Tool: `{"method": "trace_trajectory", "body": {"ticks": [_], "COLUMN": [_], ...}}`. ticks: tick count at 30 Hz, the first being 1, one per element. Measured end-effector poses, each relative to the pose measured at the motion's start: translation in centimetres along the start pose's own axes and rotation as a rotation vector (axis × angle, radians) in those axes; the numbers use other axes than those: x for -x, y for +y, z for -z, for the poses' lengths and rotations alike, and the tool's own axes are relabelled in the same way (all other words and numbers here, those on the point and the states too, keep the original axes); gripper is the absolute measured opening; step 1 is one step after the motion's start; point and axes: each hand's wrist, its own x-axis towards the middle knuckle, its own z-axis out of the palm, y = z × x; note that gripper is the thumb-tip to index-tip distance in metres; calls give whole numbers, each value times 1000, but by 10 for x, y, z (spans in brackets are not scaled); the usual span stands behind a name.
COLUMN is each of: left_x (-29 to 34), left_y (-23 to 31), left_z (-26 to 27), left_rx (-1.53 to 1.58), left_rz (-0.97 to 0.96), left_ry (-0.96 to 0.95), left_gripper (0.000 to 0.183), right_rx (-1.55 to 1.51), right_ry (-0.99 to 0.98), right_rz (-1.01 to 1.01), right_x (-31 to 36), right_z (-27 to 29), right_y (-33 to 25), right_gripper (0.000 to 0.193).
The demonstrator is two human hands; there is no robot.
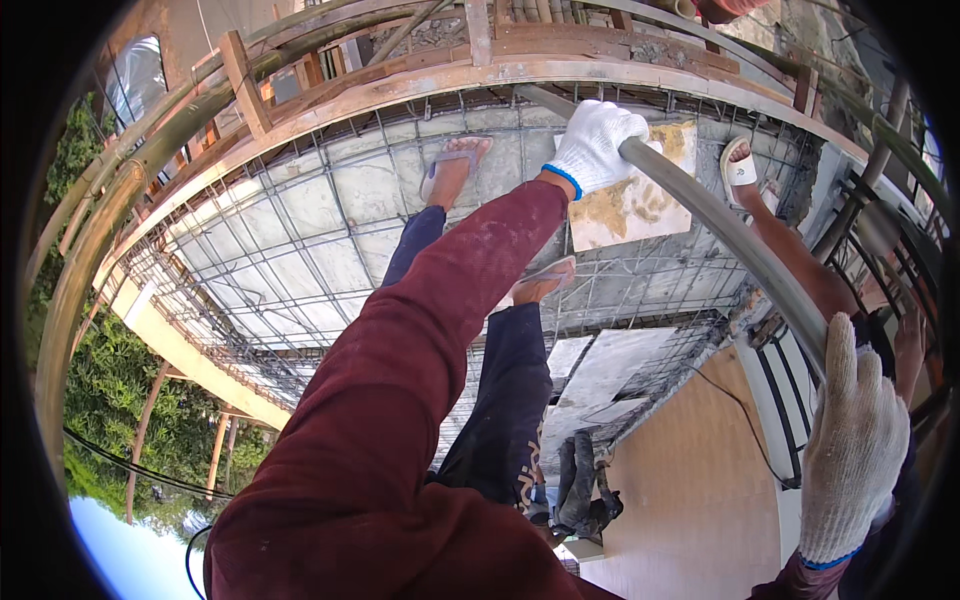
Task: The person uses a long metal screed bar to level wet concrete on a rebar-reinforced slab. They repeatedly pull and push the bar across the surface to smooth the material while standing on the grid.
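My left hand [598,145], in a white knit glove with a blue cuff, is closed around a long grey pipe [728,215]. The pipe slants from the wooden edge at the far side down toward the right. Beside its near part is my right hand [855,450], gloved too, with its fingers stretched out; whether the palm touches the pipe is hidden. Under the left hand a pale square board [640,215] with brown stains lies on the steel mesh [345,215]. My feet, in flip-flops [455,165], stand on that mesh.
Wooden formwork [390,90] and bamboo poles [110,210] border the mesh at the far side and left. At right are another person's leg [800,250] in a white sandal [738,170] and dark metal railings [785,395]. A tan floor [690,470] lies below, near right.
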Motion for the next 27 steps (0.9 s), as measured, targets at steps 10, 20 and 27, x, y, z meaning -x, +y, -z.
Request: {"method": "trace_trajectory", "body": {"ticks": [10, 20, 27], "left_x": [-5, 90, 250], "left_y": [13, 64, 120], "left_z": [34, 70, 93], "left_rx": [-15, -160, 348], "left_rz": [26, -485, 479], "left_ry": [-71, -824, -361], "left_gripper": [15, 15, 42], "right_rx": [104, -1217, -2631], "right_ry": [-79, -337, -512], "right_rz": [-89, -421, -691], "right_x": [25, 186, 233], "right_z": [62, -4, 38], "right_y": [-20, -230, -419], "right_gripper": [66, 48, 40]}}
